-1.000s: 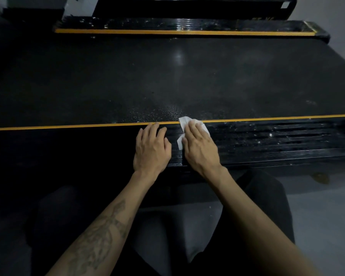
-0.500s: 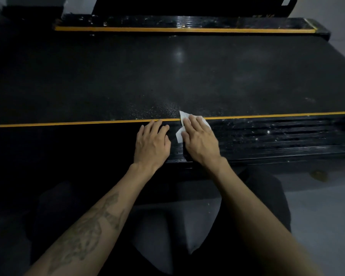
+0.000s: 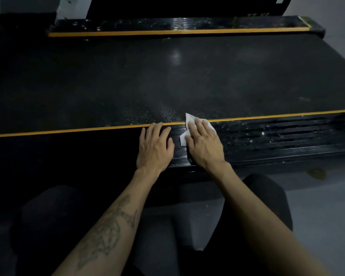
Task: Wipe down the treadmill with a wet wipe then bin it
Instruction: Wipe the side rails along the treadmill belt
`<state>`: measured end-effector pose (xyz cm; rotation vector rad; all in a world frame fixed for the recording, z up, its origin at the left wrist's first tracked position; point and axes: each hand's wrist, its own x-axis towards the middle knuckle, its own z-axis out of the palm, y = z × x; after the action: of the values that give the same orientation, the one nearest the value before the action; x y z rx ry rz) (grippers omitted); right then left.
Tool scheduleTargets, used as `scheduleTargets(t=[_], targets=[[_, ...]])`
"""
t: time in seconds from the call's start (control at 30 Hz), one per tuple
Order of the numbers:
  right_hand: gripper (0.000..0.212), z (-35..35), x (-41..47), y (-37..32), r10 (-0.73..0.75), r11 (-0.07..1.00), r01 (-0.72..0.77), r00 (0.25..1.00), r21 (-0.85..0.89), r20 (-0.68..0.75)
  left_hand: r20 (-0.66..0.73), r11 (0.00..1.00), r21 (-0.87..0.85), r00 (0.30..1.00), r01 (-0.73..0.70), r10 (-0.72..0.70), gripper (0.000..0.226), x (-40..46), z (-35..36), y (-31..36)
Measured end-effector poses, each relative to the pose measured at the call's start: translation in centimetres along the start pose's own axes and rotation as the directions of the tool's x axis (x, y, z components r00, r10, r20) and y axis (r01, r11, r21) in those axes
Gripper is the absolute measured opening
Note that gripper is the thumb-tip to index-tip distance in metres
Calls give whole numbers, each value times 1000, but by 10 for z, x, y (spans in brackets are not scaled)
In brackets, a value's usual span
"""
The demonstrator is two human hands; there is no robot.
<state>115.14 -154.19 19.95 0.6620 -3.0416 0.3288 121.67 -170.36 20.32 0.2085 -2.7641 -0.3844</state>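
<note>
- Wet wipe (image 3: 188, 124): one, white and crumpled, lying on the near side rail (image 3: 267, 138) of the treadmill, just at 12 o'clock from frame centre; one corner pokes up over the yellow stripe (image 3: 68, 130) onto the belt (image 3: 167, 76).
- Side rails: two, each ribbed black with one yellow stripe; the far side rail (image 3: 177, 24) runs across at 12 o'clock, the near one from 9 to 3 o'clock.
- Hands: two, both bare, side by side on the near rail with a narrow gap between them.
- Most of the wipe is hidden under the right hand (image 3: 204, 143); only its top corner and a flap at the hand's 9 o'clock side show.
- The near rail's left half sinks into shadow, so its ribs are hard to make out there; both rails and the belt are cut off by the frame edges.
- The dark frame (image 3: 187, 5) beyond the far rail is cut off at the top.
- Right hand: palm down, fingers straight and spread, pressing flat on the wipe, fingertips reaching the stripe.
- Left hand (image 3: 154, 147): palm down, fingers straight, resting flat on the rail and holding nothing, fingertips at the stripe.
- Both forearms stretch in from 6 o'clock; the left one bears a tattoo (image 3: 106, 232).
- Two dark-clad knees (image 3: 267, 196) show below, over grey floor (image 3: 317, 206).
</note>
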Motion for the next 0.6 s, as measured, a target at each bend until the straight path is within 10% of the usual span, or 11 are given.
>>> scheduleTargets(t=[0.6], targets=[[68,-1,-27,-25,0,1000,0,1000,11,6,-9,1000,-12,1000,-5,5,38,4,2,-1]])
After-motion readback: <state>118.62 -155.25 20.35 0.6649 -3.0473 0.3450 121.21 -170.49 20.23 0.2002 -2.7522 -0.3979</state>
